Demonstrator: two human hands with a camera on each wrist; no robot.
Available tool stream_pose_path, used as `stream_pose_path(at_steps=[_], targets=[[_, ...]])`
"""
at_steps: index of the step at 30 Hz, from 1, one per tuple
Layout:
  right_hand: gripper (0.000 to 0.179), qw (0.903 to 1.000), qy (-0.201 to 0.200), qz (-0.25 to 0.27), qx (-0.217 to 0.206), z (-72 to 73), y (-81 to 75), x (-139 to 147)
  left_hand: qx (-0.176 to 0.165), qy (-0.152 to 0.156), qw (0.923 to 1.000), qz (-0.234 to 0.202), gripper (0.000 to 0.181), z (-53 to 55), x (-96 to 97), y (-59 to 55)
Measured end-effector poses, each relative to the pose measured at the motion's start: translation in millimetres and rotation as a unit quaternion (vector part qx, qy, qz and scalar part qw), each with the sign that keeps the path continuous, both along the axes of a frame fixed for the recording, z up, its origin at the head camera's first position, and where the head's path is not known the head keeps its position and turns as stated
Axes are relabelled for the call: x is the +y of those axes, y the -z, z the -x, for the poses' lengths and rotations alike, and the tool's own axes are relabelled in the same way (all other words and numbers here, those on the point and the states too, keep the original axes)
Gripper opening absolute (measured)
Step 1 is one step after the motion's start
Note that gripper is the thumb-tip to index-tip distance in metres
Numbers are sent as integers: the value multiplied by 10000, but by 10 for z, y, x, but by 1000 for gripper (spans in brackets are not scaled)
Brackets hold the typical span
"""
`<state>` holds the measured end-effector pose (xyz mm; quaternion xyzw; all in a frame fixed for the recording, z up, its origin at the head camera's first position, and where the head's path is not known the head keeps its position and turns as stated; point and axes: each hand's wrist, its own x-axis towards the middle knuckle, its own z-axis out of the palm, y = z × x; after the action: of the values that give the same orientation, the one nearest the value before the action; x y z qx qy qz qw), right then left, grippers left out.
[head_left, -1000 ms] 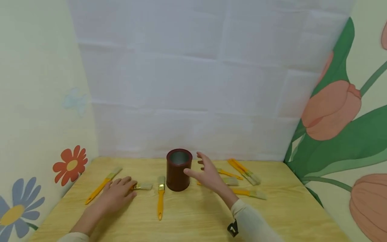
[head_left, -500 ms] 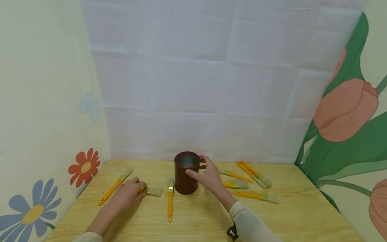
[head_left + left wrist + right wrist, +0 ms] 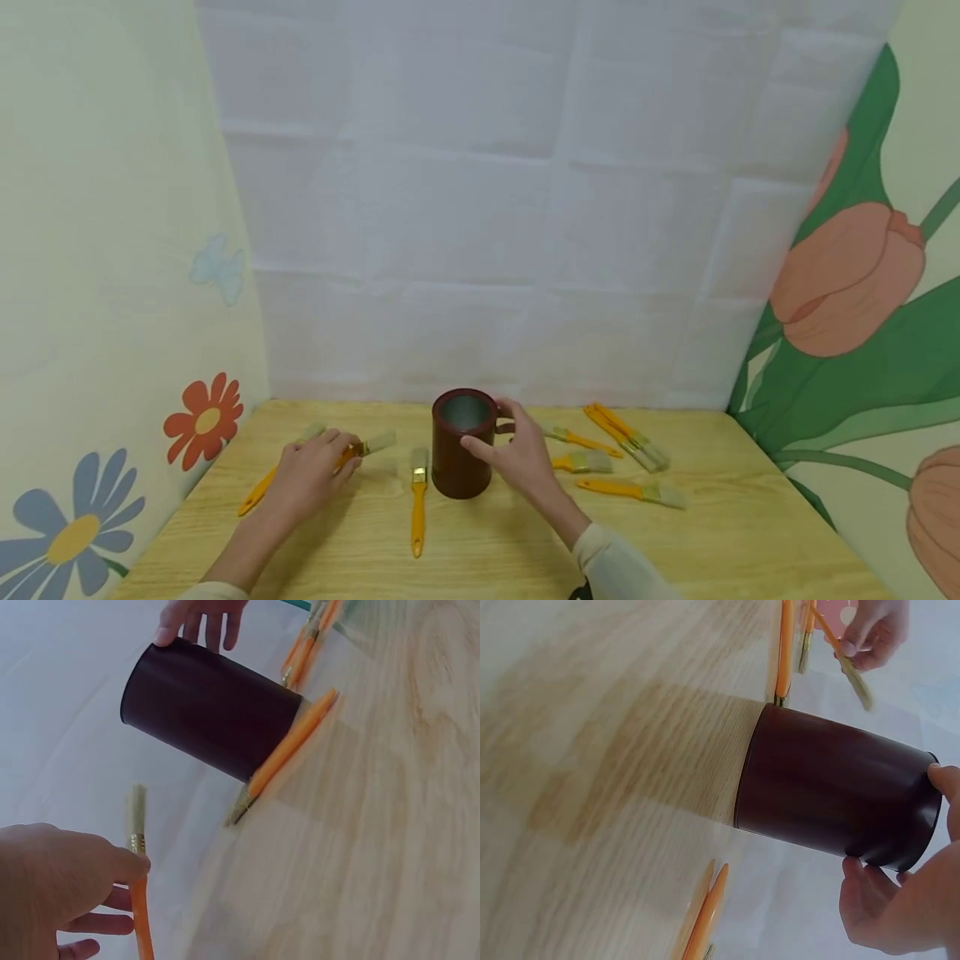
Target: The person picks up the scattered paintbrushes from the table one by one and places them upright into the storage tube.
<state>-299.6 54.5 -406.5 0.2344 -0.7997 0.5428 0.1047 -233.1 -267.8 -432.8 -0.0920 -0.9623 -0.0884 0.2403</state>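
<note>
The step in hand looks like managing one brush while bracing the pot, so control at both ends matters. Take the glossy dark-maroon cylindrical pot [image 3: 460,462] as the clock's centre, seen from the head camera: it stands upright on the pale wood-grain bench [image 3: 480,567], grey inside, mouth up. The right hand [image 3: 521,454] is at three o'clock, thumb on one side near the rim and fingers on the other — a sound brace, best done with light, even pressure, since a hard squeeze up high could tip the pot. Well apart from it, at nine o'clock, the left hand [image 3: 315,471] pinches a flat paintbrush with an orange handle, gold-coloured metal collar and pale bristles [image 3: 137,841], thumb and fingers just below the collar. That brush seems clear of the bench, its bristles pointing between two and three o'clock. Gripping so near the collar should steady the bristle end, but the tail of the handle may swing — better to mind it over the slim orange-handled brush [image 3: 258,492] lying partly behind the left hand. Another orange-handled brush with pale bristles [image 3: 418,504] lies just beside the pot at seven o'clock; any sliding of the base that way would likely nudge it.
</note>
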Motion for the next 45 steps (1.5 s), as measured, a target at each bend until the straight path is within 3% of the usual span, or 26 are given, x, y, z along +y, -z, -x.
stream_pose_path(at_steps=[5,12,19,23,27,32,37,40,45], targets=[[77,9999,137,-25,-21,-70,17,78,552,227,9978,-280,19,-1,110,-169],[76,9995,301,-36,60,-112,-6,136,512,584,9887,-1282,21,13,312,-486],[72,9995,265,-144,42,-138,27,135,779,1010,9792,-1578,26,32,575,-776],[71,9996,254,-123,33,-152,46,139,904,1350,9696,-1828,25,59,741,-938],[70,9996,234,-92,98,-158,41,145,1338,1698,9537,-2090,24,100,902,-1055],[70,9995,238,-103,182,-157,44,149,1885,1960,9327,-2368,26,148,1060,-1096],[70,9994,235,-100,234,-151,59,139,1967,2103,9155,-2810,22,188,1160,-1074],[70,9995,218,-52,220,-151,60,128,1802,2099,9129,-3002,21,209,1197,-1029],[69,9996,204,-14,188,-156,52,123,1345,2069,9191,-3071,23,252,1234,-906]])
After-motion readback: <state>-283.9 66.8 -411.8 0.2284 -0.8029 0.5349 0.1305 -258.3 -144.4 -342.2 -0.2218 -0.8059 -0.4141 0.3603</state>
